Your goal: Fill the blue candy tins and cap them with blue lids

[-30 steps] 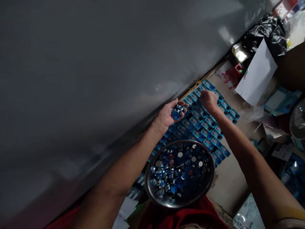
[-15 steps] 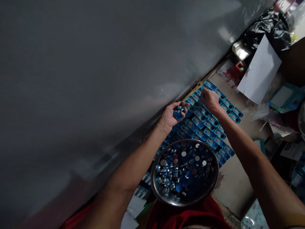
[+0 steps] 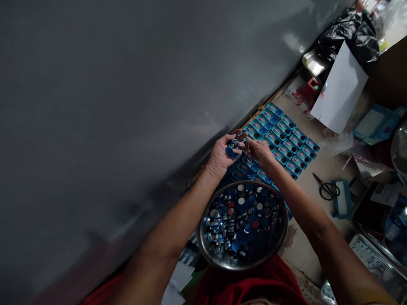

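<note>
In the cupped palm of my left hand lie several small round blue-and-silver caps, with the fingers curled around them. My right hand meets it from the right, its fingertips drawn together at the caps; whether one is pinched there cannot be made out. Below both hands, a round metal bowl holds many more such caps, some showing white or red faces. Beyond my hands lie rows of small blue printed cards. Several cards have a dark round spot, others a blue disc in that place.
A grey wall borders the left side. Scissors and a blue-edged box lie right of my right forearm. Farther back are a white paper sheet, a red object and a black plastic bag.
My right hand has come back from the far cards to the caps in my left hand. My left hand still cups the caps, and the view has shifted slightly.
</note>
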{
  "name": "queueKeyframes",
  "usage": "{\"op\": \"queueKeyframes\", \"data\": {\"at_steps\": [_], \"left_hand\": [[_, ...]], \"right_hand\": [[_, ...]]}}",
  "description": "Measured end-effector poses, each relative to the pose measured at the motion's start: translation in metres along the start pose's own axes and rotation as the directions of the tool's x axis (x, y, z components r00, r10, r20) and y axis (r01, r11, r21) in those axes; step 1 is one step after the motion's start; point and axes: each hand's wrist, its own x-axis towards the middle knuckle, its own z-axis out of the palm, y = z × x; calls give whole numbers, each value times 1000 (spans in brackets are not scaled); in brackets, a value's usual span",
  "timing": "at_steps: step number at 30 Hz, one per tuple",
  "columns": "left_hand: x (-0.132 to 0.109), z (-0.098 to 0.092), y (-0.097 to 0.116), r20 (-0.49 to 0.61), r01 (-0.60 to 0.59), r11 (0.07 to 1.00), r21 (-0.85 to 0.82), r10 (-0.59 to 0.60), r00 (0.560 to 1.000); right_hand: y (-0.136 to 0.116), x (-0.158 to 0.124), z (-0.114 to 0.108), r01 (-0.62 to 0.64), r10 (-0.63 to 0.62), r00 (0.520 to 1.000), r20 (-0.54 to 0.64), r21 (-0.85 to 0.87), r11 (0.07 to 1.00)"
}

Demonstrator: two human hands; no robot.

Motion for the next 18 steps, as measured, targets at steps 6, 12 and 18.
{"op": "queueKeyframes", "data": {"at_steps": [6,12,18], "left_hand": [[-8,-11,11,-57,24,999,-38,-27,998],[-10,-22,12,-101,-57,998,-9,55,993],[2,-27,14,-65,-6,999,-37,3,998]], "right_hand": [[-21,1,-35,194,-298,940,-167,-456,869],[-56,23,-25,-7,-458,887,-62,-993,122],[-80,51,-8,-140,-340,937,-74,-975,-173]]}}
